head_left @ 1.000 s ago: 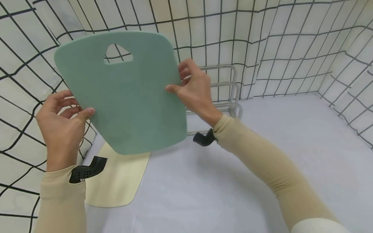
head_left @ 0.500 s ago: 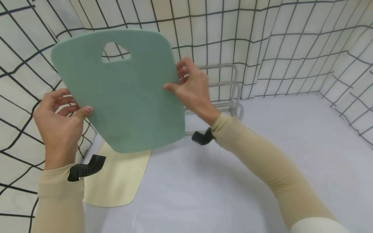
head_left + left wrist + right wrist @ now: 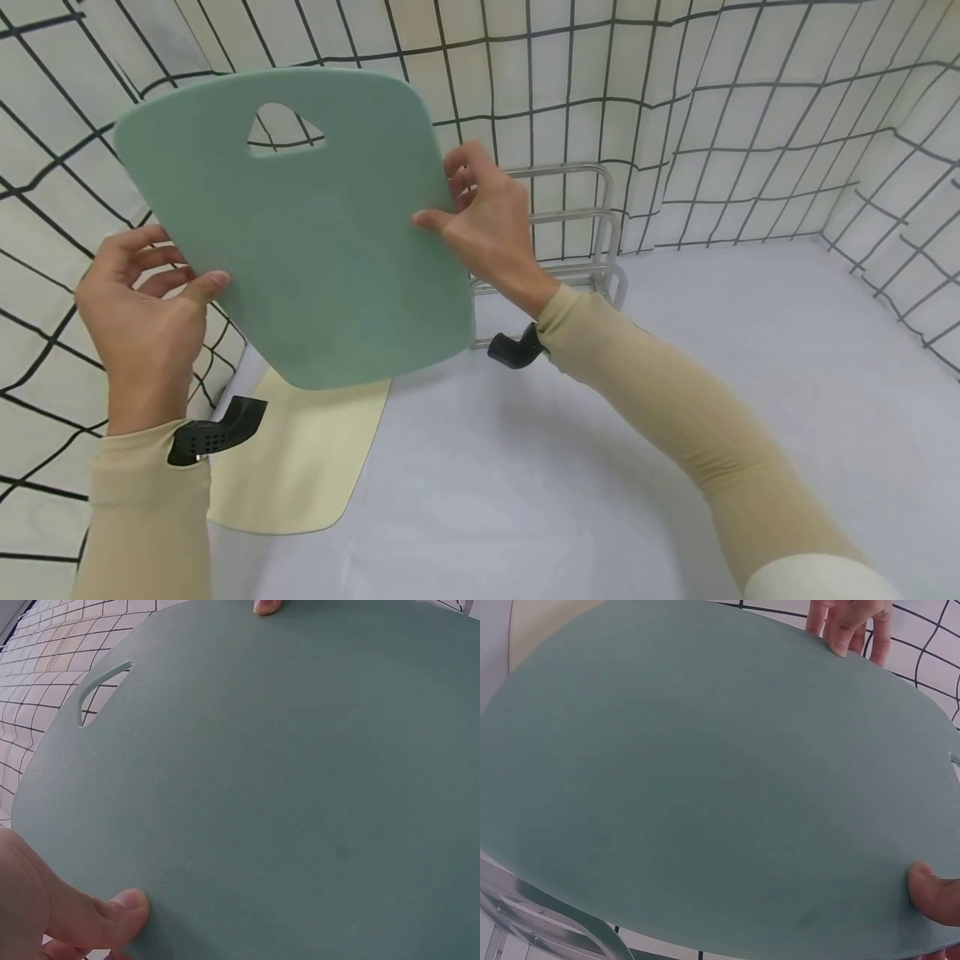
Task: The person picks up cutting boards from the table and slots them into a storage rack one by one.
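Note:
A green cutting board [image 3: 322, 250] with a cut-out handle hole near its top edge is held up, tilted, between both hands. My left hand [image 3: 146, 317] pinches its left edge, thumb [image 3: 124, 915] on the near face and fingers behind. On the opposite edge my right hand [image 3: 491, 221] grips it the same way, higher up; its thumb [image 3: 934, 892] lies on the face in the right wrist view. Below the board, a cream-coloured flat board [image 3: 300, 467] with rounded corners lies on the white surface, its upper part hidden.
A metal wire rack [image 3: 603, 221] stands behind the right hand, partly covered by the board. Black wire grid panels [image 3: 750, 125] backed with white sheeting enclose the left, back and right. White cloth [image 3: 570, 483] covers the work surface.
The green cutting board has shifted slightly left and up, carried by both hands. Both grips look the same, and the cream-coloured board stays in place.

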The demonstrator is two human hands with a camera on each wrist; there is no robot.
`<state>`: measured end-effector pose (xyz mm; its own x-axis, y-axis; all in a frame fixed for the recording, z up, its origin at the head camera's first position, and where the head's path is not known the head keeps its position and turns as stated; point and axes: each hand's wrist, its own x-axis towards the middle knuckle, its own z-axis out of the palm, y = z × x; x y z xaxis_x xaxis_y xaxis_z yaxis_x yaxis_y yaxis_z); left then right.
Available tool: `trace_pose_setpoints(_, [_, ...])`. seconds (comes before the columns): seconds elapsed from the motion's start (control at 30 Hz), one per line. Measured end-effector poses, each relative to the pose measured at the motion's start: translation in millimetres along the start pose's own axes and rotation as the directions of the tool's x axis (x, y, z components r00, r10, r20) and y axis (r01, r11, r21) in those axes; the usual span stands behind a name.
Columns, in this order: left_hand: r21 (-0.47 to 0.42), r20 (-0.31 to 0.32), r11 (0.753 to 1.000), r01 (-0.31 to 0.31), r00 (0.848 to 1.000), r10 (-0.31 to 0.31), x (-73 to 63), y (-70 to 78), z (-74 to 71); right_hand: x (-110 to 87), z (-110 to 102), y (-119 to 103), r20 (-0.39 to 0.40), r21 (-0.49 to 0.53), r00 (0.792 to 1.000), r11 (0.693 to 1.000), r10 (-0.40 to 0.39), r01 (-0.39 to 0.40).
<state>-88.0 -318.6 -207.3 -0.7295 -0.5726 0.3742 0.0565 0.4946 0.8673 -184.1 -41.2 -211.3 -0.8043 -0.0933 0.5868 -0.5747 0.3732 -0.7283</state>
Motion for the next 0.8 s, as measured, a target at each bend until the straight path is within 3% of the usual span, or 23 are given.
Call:
trace_pose_setpoints(0.5, [-0.164,-0.011,0.986,0.033,0.999,-0.035,5.7,-1.0,0.5,6.9,4.8,1.7,0.012,-0.030,1.000,0.999,-0.025,0.025])
trace_pose_setpoints(0.8, [-0.014,-0.029,1.000,-0.007,1.000,0.007,6.7,-1.7,4.3,9.9,5.3,3.5,0.013,-0.022,0.999,0.999,-0.038,0.039])
